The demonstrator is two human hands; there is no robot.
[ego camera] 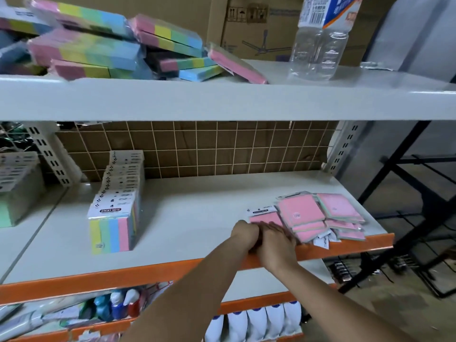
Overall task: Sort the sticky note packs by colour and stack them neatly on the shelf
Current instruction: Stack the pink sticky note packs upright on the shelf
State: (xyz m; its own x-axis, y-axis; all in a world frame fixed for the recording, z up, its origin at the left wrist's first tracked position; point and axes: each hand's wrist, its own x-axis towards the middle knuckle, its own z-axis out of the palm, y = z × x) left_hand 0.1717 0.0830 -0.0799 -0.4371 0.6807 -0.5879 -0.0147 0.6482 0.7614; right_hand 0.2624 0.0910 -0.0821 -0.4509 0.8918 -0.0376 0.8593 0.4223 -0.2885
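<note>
On the middle shelf [197, 218], near its orange front edge, lies a pink sticky note pack [265, 217] with a white header card. My left hand [244, 234] curls its fingers round the pack's left end. My right hand [276, 241] lies over its near side with fingers stretched flat, touching the left hand. Just right of them sits a loose pile of pink packs [320, 215], overlapping and askew. A neat row of upright multicolour packs [116, 218] stands at the shelf's left. Several multicolour packs [98, 48] lie jumbled on the upper shelf.
A clear plastic bottle [318, 38] stands on the upper shelf before cardboard boxes [259, 25]. Green packs [14, 193] sit in the bay to the left. Spray bottles [123, 304] and white bottles [259, 322] fill the lower shelf. A black metal frame [419, 193] stands right of the shelving.
</note>
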